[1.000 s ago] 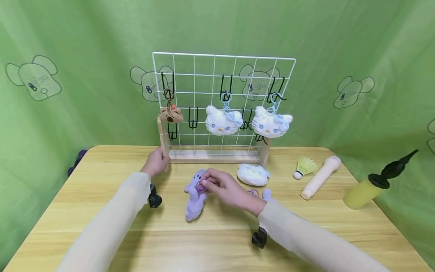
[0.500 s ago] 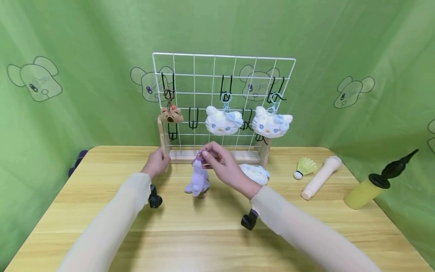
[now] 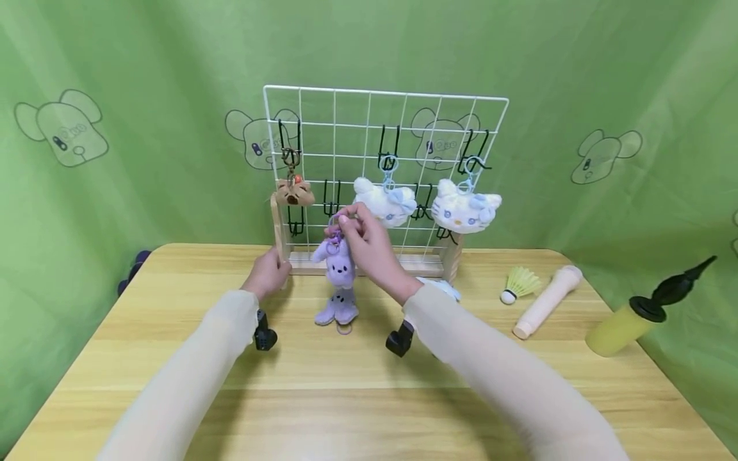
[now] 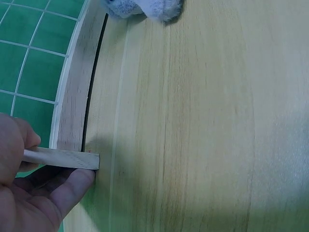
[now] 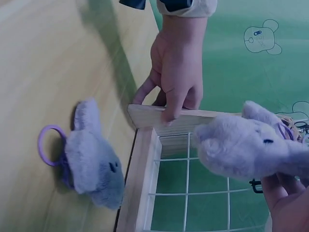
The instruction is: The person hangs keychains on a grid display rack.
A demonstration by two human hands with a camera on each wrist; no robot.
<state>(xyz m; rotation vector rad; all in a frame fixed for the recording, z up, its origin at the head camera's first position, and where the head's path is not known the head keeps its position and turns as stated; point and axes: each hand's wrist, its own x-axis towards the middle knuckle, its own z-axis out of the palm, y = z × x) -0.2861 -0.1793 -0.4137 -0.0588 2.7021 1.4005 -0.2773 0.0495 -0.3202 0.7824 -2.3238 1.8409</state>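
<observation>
My right hand pinches the purple ring of a lilac plush dog keychain, which hangs in front of the white wire grid rack. In the right wrist view this held keychain shows its floppy ears beside my right fingers. Below it, a second lilac plush keychain lies on the table with its purple ring to one side. My left hand grips the rack's wooden side post near its base, thumb on one face and fingers on the other.
A brown plush keychain and two white cat keychains hang from black hooks. Behind my right forearm, another white plush is partly hidden. A shuttlecock, pale cylinder and yellow pump lie at the right.
My right hand has lifted the lilac keychain off the table by its ring, up and forward to the rack's lower half. My left hand stays on the post.
</observation>
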